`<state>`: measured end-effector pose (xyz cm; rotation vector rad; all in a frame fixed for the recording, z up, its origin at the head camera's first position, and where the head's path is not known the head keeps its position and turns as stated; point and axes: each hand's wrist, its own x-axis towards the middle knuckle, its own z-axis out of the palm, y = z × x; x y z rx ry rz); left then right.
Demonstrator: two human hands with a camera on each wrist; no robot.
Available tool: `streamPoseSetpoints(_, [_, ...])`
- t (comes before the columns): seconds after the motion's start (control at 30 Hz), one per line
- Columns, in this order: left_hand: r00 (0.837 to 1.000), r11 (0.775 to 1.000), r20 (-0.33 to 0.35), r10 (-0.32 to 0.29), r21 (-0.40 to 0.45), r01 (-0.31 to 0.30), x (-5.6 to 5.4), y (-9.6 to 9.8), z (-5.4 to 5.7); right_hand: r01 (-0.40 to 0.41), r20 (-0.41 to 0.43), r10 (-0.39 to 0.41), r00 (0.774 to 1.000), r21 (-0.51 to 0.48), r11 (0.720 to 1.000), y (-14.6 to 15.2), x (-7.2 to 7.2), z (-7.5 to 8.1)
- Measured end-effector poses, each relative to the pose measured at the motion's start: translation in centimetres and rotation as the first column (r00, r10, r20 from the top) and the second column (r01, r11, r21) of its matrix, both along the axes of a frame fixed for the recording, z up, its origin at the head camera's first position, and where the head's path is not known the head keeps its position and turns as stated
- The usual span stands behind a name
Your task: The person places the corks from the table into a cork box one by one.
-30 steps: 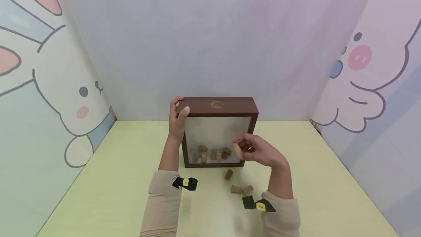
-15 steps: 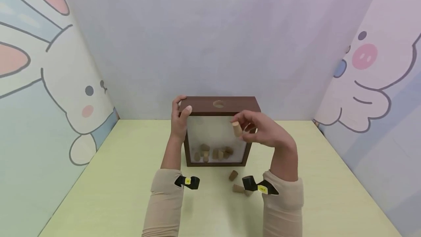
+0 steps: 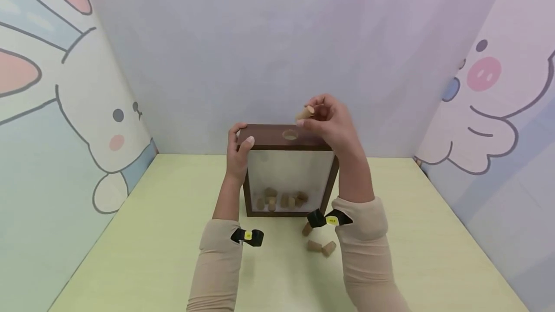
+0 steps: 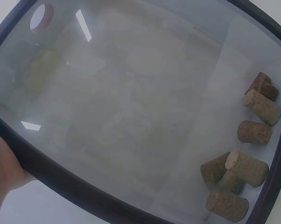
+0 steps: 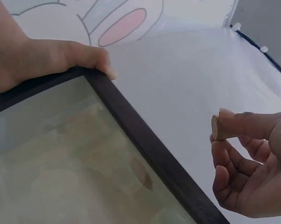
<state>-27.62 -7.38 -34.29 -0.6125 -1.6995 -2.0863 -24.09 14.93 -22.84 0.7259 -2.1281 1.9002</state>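
Note:
A dark brown wooden box frame with a clear front stands upright on the table, a round hole in its top. At its upper left corner, my left hand grips it, thumb on the top and fingers over the side and back. Between thumb and fingertips my right hand pinches a cork, held just above the box top, to the right of the hole. The right wrist view shows the end of this cork beyond the frame's edge. Several corks lie inside at the box's bottom.
Three loose corks lie on the pale yellow table before the box: one pair close together, and a cork partly hidden by the right wrist camera. A plain back wall rises behind; cartoon-printed panels flank both sides.
My right hand has risen with its cork from in front of the clear panel to above the box top. The cork has turned in the fingers. My left hand keeps its grip on the corner.

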Motion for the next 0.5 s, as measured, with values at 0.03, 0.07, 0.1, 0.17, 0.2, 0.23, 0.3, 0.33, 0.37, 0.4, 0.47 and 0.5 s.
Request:
streamPoseSetpoints(0.03, [1.000,1.000,0.002,0.003,-0.003,-0.003,0.0,0.0,0.0,0.029,0.015,-0.029,0.999,0.019,0.999,-0.3,-0.3,0.0])
streamPoseSetpoints(0.07, [1.000,1.000,0.004,0.004,-0.003,-0.004,0.1,0.0,0.0,0.049,0.035,-0.050,0.998,0.044,0.998,-0.5,-0.7,0.0])
streamPoseSetpoints(0.1, [1.000,1.000,0.006,0.005,-0.002,-0.005,0.1,0.1,-0.1,0.059,0.059,-0.064,0.996,0.076,0.995,-0.6,-0.9,0.0])
streamPoseSetpoints(0.17, [1.000,1.000,0.007,0.009,-0.007,-0.009,0.1,0.2,-0.2,0.070,0.114,-0.088,0.990,0.150,0.986,-0.8,-1.4,0.0])
streamPoseSetpoints(0.2, [1.000,1.000,0.007,0.010,-0.009,-0.010,0.1,0.2,-0.2,0.072,0.140,-0.099,0.985,0.184,0.980,-0.9,-1.6,0.0])
streamPoseSetpoints(0.23, [1.000,1.000,0.005,0.008,-0.009,-0.008,0.1,0.3,-0.3,0.074,0.164,-0.110,0.980,0.213,0.974,-0.9,-1.7,0.0])
streamPoseSetpoints(0.3, [1.000,1.000,0.000,0.008,-0.012,-0.008,0.1,0.3,-0.3,0.064,0.203,-0.122,0.972,0.268,0.961,-1.0,-1.9,0.2])
streamPoseSetpoints(0.33, [1.000,1.000,-0.002,0.006,-0.015,-0.006,0.1,0.3,-0.4,0.057,0.214,-0.126,0.969,0.301,0.952,-1.0,-2.0,0.3])
streamPoseSetpoints(0.37, [1.000,1.000,-0.002,0.003,-0.015,-0.003,0.1,0.3,-0.4,0.047,0.221,-0.127,0.967,0.335,0.941,-1.1,-2.1,0.4])
streamPoseSetpoints(0.4, [1.000,1.000,-0.004,-0.001,-0.013,0.001,0.1,0.3,-0.4,0.039,0.225,-0.131,0.965,0.372,0.927,-1.1,-2.1,0.6])
streamPoseSetpoints(0.47, [1.000,1.000,-0.002,-0.006,-0.010,0.006,0.1,0.3,-0.4,0.012,0.232,-0.128,0.964,0.445,0.896,-1.2,-2.2,0.9])
streamPoseSetpoints(0.5, [1.000,1.000,0.001,-0.010,-0.006,0.010,0.1,0.3,-0.3,-0.002,0.236,-0.125,0.964,0.472,0.882,-1.3,-2.2,1.1])
